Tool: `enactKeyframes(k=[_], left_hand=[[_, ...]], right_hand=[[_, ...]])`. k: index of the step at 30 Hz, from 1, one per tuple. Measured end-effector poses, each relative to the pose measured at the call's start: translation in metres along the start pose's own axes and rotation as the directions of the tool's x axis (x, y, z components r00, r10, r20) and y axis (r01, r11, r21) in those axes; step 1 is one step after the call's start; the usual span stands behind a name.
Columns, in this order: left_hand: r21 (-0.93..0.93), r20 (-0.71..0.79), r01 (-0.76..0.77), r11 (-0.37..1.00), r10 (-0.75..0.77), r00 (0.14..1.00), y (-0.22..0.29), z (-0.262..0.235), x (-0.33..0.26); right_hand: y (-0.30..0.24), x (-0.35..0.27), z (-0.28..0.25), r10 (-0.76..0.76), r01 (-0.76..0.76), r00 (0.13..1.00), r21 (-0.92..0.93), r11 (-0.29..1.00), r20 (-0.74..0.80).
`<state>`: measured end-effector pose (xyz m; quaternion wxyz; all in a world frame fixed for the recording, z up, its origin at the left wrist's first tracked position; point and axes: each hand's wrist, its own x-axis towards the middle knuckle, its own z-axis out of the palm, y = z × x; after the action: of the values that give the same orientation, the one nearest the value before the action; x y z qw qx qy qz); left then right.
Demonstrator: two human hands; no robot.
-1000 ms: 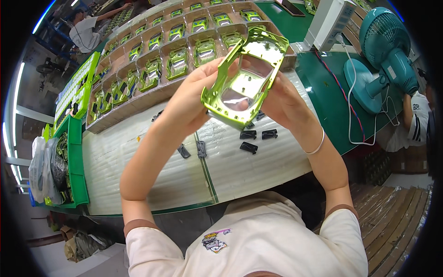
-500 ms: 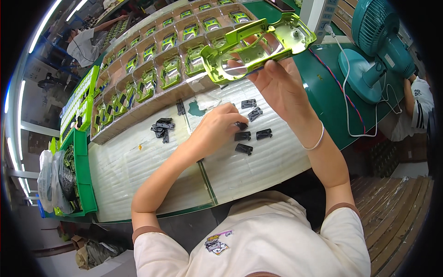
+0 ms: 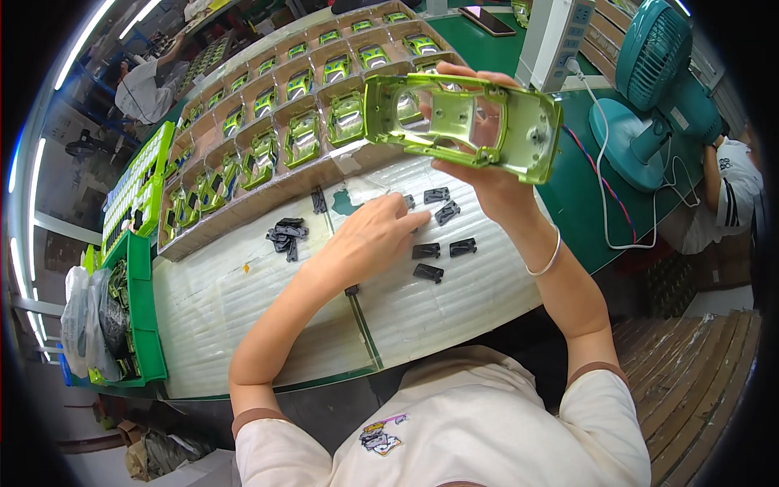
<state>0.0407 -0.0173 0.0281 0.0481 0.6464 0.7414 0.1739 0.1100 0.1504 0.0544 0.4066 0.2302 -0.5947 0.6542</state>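
Observation:
My right hand (image 3: 495, 183) holds up a bright green toy car body shell (image 3: 531, 134) on the right, its hollow inside facing me. Fingers wrap behind it and show through the window openings. Low over the white mat, my left hand (image 3: 369, 239) has its fingers drawn together. A dark edge shows under its fingertips, apparently a small black plastic part mostly hidden by the hand. Similar black parts (image 3: 426, 251) lie spread to the right of that hand. More black parts are heaped in a small pile (image 3: 287, 235) to its left.
A partitioned cardboard box (image 3: 251, 199) of green car shells stands behind the mat (image 3: 243, 316). At left are a green crate (image 3: 150, 316) and plastic bags (image 3: 89, 316). A teal fan (image 3: 649, 138), power strip (image 3: 572, 40), cable and phone (image 3: 487, 21) are at right. Other people sit nearby.
The car shell has been tipped so its inside faces me, and it sits slightly lower. My left hand has drawn slightly left, and the black part at its fingertips is now mostly hidden.

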Motion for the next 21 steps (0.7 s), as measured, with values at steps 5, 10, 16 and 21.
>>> enactKeyframes(k=[5, 10, 16, 21], left_hand=[[-0.208, -0.044, -0.012, 0.978, 0.003, 0.999, -0.007, -0.033, -0.007], [-0.545, -0.137, 0.067, 0.836, -0.168, 0.976, 0.019, -0.085, -0.018], [-0.819, -0.423, -0.193, 0.541, -0.341, 0.839, 0.037, -0.087, -0.025], [-0.508, -0.546, -0.180, 0.843, -0.153, 0.824, 0.040, -0.070, -0.019]], right_hand=[[-0.003, 0.007, 0.001, -0.158, 0.160, 0.980, -0.011, 0.987, 0.120], [0.000, 0.002, 0.006, -0.303, 0.301, 0.947, 0.033, 0.953, 0.105], [0.003, -0.002, 0.014, -0.307, 0.318, 0.935, -0.033, 0.948, 0.179], [0.004, -0.009, 0.021, -0.235, 0.252, 0.946, -0.051, 0.966, 0.222]])
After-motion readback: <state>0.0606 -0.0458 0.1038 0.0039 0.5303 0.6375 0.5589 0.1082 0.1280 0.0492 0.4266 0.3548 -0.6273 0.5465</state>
